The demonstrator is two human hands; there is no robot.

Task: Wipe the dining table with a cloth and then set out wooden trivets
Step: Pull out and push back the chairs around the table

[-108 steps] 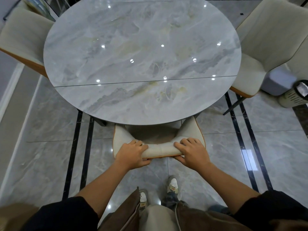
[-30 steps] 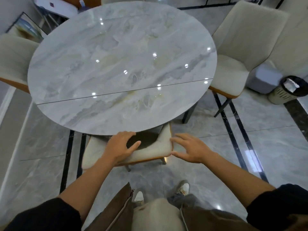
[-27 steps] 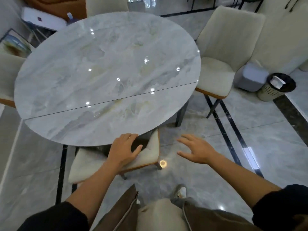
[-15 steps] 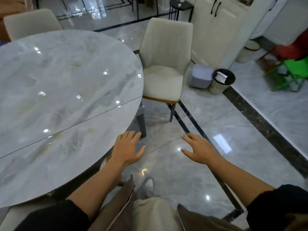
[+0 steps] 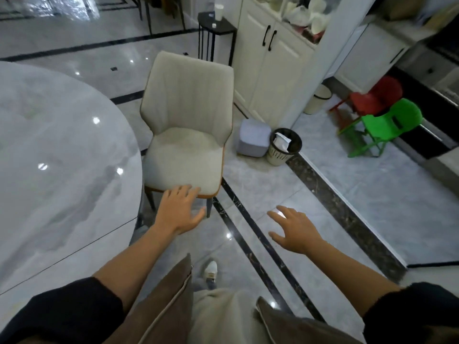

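My left hand (image 5: 178, 212) is out in front of me, palm down, fingers straight and slightly spread, thumb out to the side; the fingertips line up with the front edge of the cream upholstered dining chair (image 5: 186, 135), though I cannot tell whether they touch it. My right hand (image 5: 293, 232) hangs over the glossy floor, fingers fanned apart and gripping nothing. The round marble dining table (image 5: 49, 157) fills the left side, its rim just beside the chair. Past the chair, a slotted cream waste bin (image 5: 277, 155) with a dark liner stands on the floor with a crumpled white wrapper (image 5: 282, 141) in it, and it touches a grey box (image 5: 253, 137) on its left. Both sit near the foot of a white cabinet (image 5: 268, 70). A second cream bin (image 5: 318, 100) with a dark rim stands farther back by the cabinet corner; I cannot see inside it. To the right are a green plastic chair (image 5: 387, 125) and a red one (image 5: 372, 100) behind it. A black side table (image 5: 216, 26) at the back carries a white cup (image 5: 219, 8).
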